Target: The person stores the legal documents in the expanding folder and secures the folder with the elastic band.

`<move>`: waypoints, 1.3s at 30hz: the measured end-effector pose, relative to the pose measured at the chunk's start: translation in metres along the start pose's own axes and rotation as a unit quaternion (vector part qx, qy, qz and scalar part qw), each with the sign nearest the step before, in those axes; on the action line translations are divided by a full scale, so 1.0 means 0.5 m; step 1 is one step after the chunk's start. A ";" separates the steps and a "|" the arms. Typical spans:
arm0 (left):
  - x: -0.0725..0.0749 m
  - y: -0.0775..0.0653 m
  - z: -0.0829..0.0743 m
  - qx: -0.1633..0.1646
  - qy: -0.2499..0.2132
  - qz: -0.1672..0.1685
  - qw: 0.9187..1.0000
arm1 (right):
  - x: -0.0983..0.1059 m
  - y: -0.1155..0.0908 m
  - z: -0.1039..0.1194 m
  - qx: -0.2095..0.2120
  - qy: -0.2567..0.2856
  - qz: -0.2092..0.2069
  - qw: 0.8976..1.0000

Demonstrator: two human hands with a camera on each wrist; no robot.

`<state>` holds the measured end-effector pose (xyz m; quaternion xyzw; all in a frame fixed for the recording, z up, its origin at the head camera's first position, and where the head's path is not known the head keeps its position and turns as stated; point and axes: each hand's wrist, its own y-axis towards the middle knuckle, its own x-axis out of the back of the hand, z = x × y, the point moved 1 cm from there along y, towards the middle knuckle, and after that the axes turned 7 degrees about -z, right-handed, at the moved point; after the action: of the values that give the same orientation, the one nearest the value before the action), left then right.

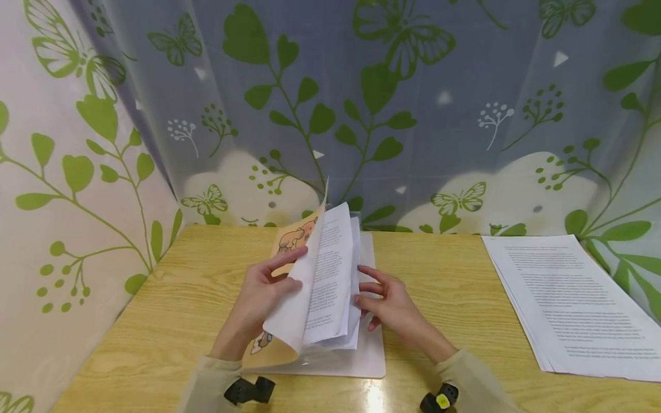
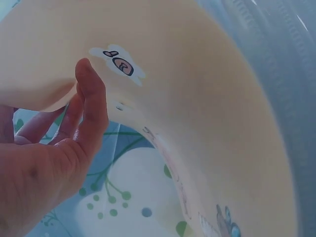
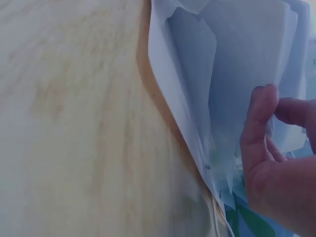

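An orange cover with cartoon bears [image 1: 293,238], white on its inside, stands raised and curved on the left. My left hand [image 1: 263,292] grips this cover between thumb and fingers; in the left wrist view the hand [image 2: 64,153] is beside its bent edge. Right of the cover, printed sheets [image 1: 330,275] stand fanned and tilted over a clear sleeve and a pale back cover [image 1: 369,361]. My right hand [image 1: 387,301] pinches the sheets' right edge. In the right wrist view, thumb and finger of that hand [image 3: 276,148] meet at the loose white sheets [image 3: 242,64].
A stack of printed paper [image 1: 573,304] lies on the wooden table [image 1: 439,258] at the right. Behind the table hangs a curtain [image 1: 320,115] with green leaves and butterflies, which also runs along both sides. Dark straps circle both wrists.
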<state>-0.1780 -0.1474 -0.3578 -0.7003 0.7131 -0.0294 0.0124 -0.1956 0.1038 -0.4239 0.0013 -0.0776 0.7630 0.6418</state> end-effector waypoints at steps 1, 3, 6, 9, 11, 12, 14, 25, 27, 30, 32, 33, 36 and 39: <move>0.000 0.000 -0.001 0.001 0.001 -0.001 1.000 | 0.003 -0.002 0.001 0.001 -0.002 0.001 1.000; 0.001 -0.001 -0.002 0.002 0.003 -0.003 1.000 | 0.011 -0.006 0.003 0.003 -0.004 0.000 1.000; 0.002 -0.003 -0.003 0.004 0.005 -0.005 1.000 | 0.027 -0.011 0.006 0.014 -0.009 -0.003 1.000; 0.004 -0.005 -0.004 0.006 0.005 -0.007 1.000 | 0.045 -0.017 0.008 0.033 -0.023 -0.006 0.999; 0.005 -0.006 -0.004 0.005 0.004 -0.009 1.000 | 0.058 -0.021 0.008 0.047 -0.039 -0.007 0.998; 0.006 -0.007 -0.004 0.004 0.003 -0.010 1.000 | 0.065 -0.023 0.008 0.054 -0.045 -0.006 0.998; 0.007 -0.008 -0.004 0.004 0.003 -0.011 1.000 | 0.079 -0.028 0.009 0.068 -0.053 -0.005 0.996; 0.005 -0.007 -0.011 -0.007 0.017 -0.009 1.000 | 0.171 -0.057 0.018 0.167 -0.188 -0.047 0.967; 0.005 -0.006 -0.012 -0.006 0.024 -0.011 1.000 | 0.190 -0.062 0.017 0.168 -0.214 -0.062 0.960; 0.004 -0.005 -0.013 -0.005 0.031 -0.014 0.999 | 0.219 -0.070 0.014 0.163 -0.245 -0.082 0.952; 0.004 -0.005 -0.013 -0.002 0.035 -0.015 0.999 | 0.238 -0.077 0.011 0.166 -0.260 -0.095 0.946; 0.003 -0.005 -0.014 -0.001 0.037 -0.016 0.999 | 0.248 -0.080 0.009 0.167 -0.268 -0.100 0.943; 0.003 -0.005 -0.015 0.005 0.037 -0.016 0.999 | 0.278 -0.089 0.001 0.164 -0.293 -0.117 0.935; 0.004 -0.006 -0.016 0.008 0.032 -0.014 0.999 | 0.304 -0.099 -0.006 0.164 -0.311 -0.131 0.927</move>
<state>-0.1755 -0.1493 -0.3495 -0.7090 0.7028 -0.0580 -0.0049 -0.1736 0.2611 -0.4058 0.3538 -0.1459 0.6356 0.6705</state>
